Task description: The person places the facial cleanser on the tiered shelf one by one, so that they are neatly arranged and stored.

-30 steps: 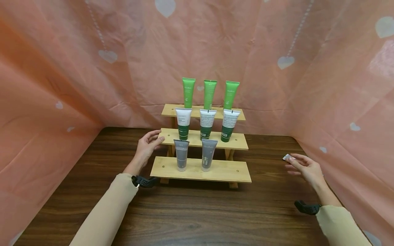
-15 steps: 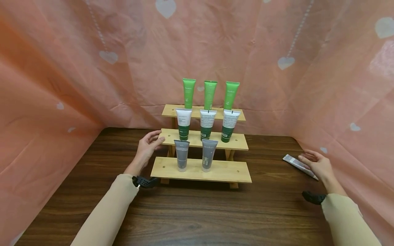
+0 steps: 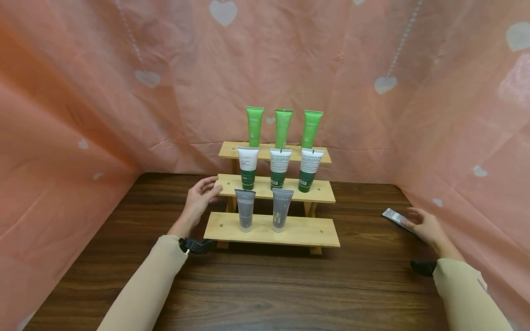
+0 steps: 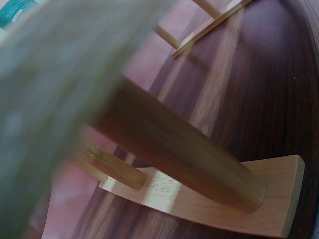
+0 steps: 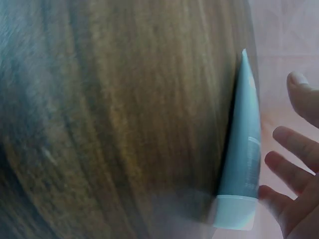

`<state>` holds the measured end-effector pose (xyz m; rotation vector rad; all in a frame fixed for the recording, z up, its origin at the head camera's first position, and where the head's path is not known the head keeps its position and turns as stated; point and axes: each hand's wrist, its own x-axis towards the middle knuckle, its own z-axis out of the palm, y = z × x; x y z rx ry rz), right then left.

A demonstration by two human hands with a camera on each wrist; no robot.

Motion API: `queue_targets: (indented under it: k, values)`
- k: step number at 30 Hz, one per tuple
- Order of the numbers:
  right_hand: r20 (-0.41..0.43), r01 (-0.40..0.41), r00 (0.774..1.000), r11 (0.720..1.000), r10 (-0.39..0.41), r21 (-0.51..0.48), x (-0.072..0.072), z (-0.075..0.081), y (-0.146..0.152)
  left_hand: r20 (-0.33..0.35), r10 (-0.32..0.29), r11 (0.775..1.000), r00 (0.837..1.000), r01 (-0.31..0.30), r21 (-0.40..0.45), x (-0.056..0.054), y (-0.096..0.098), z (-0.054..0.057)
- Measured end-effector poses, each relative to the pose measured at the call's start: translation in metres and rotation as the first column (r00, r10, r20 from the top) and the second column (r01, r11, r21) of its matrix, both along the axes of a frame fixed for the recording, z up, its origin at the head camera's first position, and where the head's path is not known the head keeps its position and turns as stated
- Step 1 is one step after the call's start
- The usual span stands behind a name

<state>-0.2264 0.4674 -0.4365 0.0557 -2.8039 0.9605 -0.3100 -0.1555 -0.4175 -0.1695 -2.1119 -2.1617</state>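
My left hand [image 3: 196, 203] holds the left end of the middle shelf of a three-tier wooden display stand [image 3: 306, 232], with the thumb at the board's edge. In the left wrist view, a blurred shelf board hides that grip. To the right of the stand, a grey squeeze tube [image 3: 394, 216] lies flat on the table. My right hand [image 3: 429, 230] is right over it in the head view, covering its near end. The right wrist view has the tube [image 5: 243, 149] with its pale cap, and the spread, bent fingers [image 5: 289, 169] beside it, not wrapped around it.
Green tubes [image 3: 281, 128] stand on the top shelf, white-and-green tubes [image 3: 279, 168] on the middle one. Two grey tubes [image 3: 282, 209] stand on the bottom shelf. Pink heart-patterned cloth [image 3: 356, 119] encloses the dark wooden table [image 3: 265, 294] at the back and sides.
My right hand has moved right and towards me along the grey tube, exposing more of it, then lowered closer to it. The left hand stays at the shelf's end.
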Motion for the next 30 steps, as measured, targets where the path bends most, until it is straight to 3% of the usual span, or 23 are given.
queue_targets:
  k: [7, 15, 20, 24, 30]
  values:
    - [-0.004, 0.035, 0.999, 0.994, -0.035, 0.103, 0.004, -0.008, 0.0, -0.008, 0.001, 1.0, 1.0, -0.001, 0.013, 0.0, 0.001, -0.001]
    - [-0.083, 0.1, 0.992, 0.989, -0.091, 0.106, 0.014, -0.016, -0.004, 0.001, 0.005, 1.0, 1.0, -0.005, 0.009, -0.001, 0.002, -0.003]
    - [-0.071, 0.143, 0.988, 0.986, -0.137, 0.088, 0.021, -0.02, -0.005, -0.002, 0.001, 1.0, 1.0, -0.001, 0.017, 0.0, 0.003, -0.003]
    - [-0.02, 0.154, 0.988, 0.985, -0.153, 0.075, 0.021, -0.018, -0.003, -0.02, -0.001, 1.0, 1.0, 0.001, 0.007, 0.0, 0.003, -0.002]
    - [0.162, 0.106, 0.98, 0.993, -0.112, 0.042, 0.018, -0.01, -0.002, -0.016, 0.007, 1.0, 1.0, -0.007, -0.001, -0.002, 0.001, -0.004]
